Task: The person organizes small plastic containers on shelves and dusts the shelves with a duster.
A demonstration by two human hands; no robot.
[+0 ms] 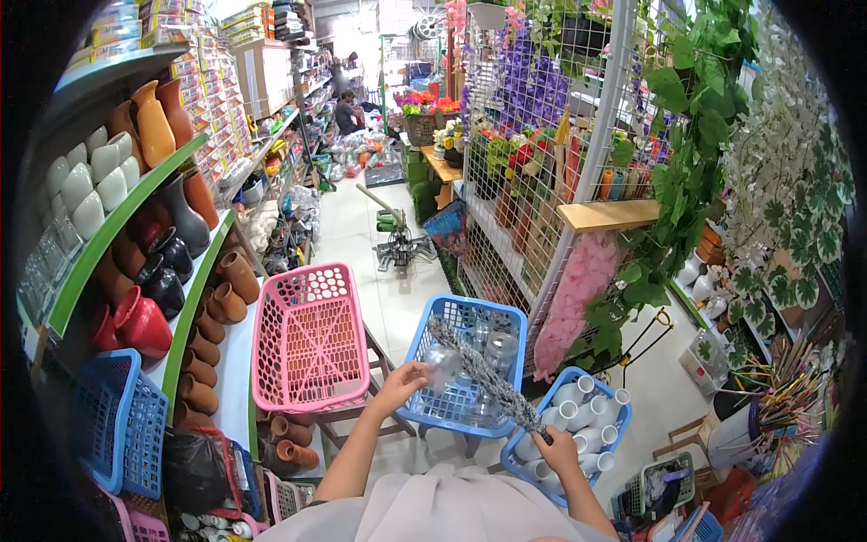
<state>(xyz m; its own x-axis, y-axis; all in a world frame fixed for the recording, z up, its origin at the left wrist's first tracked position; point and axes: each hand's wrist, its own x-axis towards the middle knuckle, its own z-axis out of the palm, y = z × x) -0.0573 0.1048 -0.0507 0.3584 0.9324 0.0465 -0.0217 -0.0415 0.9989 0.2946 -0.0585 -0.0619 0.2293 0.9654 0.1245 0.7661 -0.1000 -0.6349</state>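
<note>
My left hand (403,387) holds a clear glass vessel (441,367) over the left side of a blue basket (417,411). In that basket lie more clear glass pieces (499,350). My right hand (554,446) is closed round the lower end of a long grey fluffy duster (492,384), which slants up and left across the basket, its far end near the glass vessel. Just beyond my right hand, a smaller blue basket (517,468) holds several white vases (591,412).
An empty pink basket (310,339) stands on the left, beside shelves of clay pots (200,366). A wire rack (515,217) with artificial flowers is on the right. Down the aisle are a metal stand (400,246) and a seated person (347,115).
</note>
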